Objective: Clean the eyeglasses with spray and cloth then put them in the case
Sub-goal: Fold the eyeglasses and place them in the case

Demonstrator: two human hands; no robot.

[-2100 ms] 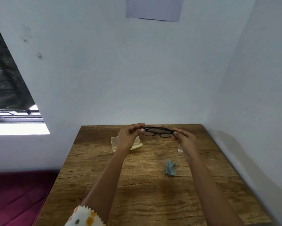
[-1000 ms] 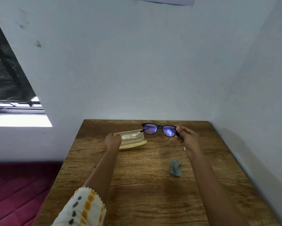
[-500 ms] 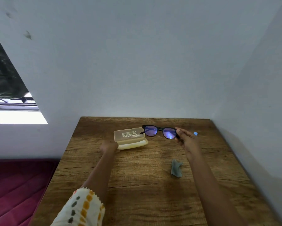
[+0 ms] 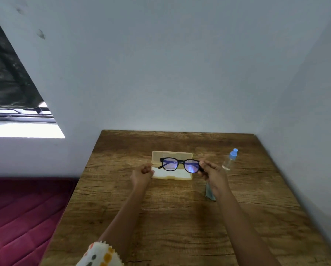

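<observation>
Black-framed eyeglasses (image 4: 180,164) with folded arms hang just above the open cream case (image 4: 172,176), pinched at their right end by my right hand (image 4: 211,174). My left hand (image 4: 142,174) grips the case's left end with curled fingers. The case's lid (image 4: 171,154) stands up behind the glasses. A small clear spray bottle (image 4: 230,159) with a blue cap stands to the right of the case. The grey-blue cloth (image 4: 209,192) lies on the table, partly hidden under my right wrist.
The wooden table (image 4: 180,217) fills the corner, with pale walls close behind and along the right. A dark red mattress (image 4: 22,217) lies beyond the table's left edge. A window (image 4: 17,112) sits at the far left.
My right hand has carried the glasses left and down, over the open case. My left hand has drawn the case toward the table's middle. The spray bottle has come fully into view.
</observation>
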